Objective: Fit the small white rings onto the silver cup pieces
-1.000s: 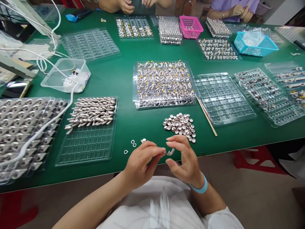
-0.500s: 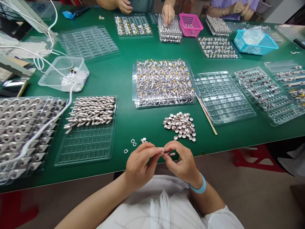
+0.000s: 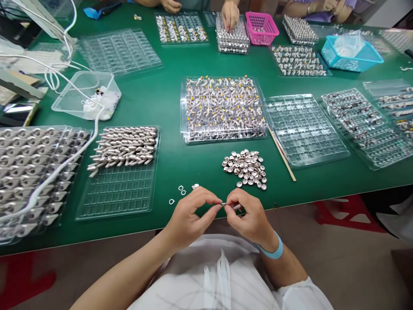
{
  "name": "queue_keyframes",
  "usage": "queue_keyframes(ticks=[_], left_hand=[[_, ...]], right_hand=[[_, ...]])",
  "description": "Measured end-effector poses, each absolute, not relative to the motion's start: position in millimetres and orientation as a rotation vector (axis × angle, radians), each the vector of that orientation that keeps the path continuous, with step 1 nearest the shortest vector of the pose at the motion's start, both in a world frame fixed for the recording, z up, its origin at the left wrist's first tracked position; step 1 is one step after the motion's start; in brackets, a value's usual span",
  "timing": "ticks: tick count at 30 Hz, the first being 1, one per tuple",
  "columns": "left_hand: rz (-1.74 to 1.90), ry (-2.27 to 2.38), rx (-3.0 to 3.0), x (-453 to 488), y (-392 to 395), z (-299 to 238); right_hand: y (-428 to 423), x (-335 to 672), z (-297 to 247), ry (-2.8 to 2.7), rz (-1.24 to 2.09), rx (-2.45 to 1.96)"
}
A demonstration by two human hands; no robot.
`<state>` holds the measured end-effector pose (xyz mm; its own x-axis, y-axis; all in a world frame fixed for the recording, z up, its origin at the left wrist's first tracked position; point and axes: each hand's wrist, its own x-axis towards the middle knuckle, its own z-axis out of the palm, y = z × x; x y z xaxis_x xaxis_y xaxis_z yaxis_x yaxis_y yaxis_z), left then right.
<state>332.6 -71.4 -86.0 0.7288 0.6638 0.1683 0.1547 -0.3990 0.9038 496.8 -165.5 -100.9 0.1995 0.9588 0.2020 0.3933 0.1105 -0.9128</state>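
Just over the table's front edge, my left hand (image 3: pixel 193 215) and my right hand (image 3: pixel 248 215) meet fingertip to fingertip. Thumb and forefinger of each are closed on a small metallic part (image 3: pixel 223 204), mostly hidden by the fingers. A pale, slim end (image 3: pixel 237 207) shows beneath my right fingers. Beyond my right hand lies a pile of small round metal caps (image 3: pixel 247 168). Several small white rings (image 3: pixel 181 188) are scattered past my left hand, beside a small metallic piece (image 3: pixel 195 186).
A tray of grey parts with yellow tips (image 3: pixel 222 107) lies ahead. At left sit a half-filled tray of metal parts (image 3: pixel 119 189) and a clear tub (image 3: pixel 64 103). A wooden stick (image 3: pixel 284 159) rests by a clear tray (image 3: pixel 306 129). A co-worker's hand (image 3: pixel 230 16) works across the table.
My left fingers have opened out a little and now pinch the small part by thumb and forefinger tips. My right hand has shifted slightly right. The camera view has moved a little.
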Motion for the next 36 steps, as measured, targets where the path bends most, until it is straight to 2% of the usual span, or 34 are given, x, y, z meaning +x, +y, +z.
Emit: queue_keyframes(ticks=[14,25,36], left_hand=[[0.535,0.542,2.147,334,-66,-83],[0.363,0.484,1.989,332,-66,-80],[0.434,0.592,2.093,321,-66,-84]], right_hand=[[-168,504,-95,-1.52,0.812,-1.573],[-172,508,-96,-1.375,1.051,-1.423],[-174,508,-97,-1.265,1.241,-1.261]])
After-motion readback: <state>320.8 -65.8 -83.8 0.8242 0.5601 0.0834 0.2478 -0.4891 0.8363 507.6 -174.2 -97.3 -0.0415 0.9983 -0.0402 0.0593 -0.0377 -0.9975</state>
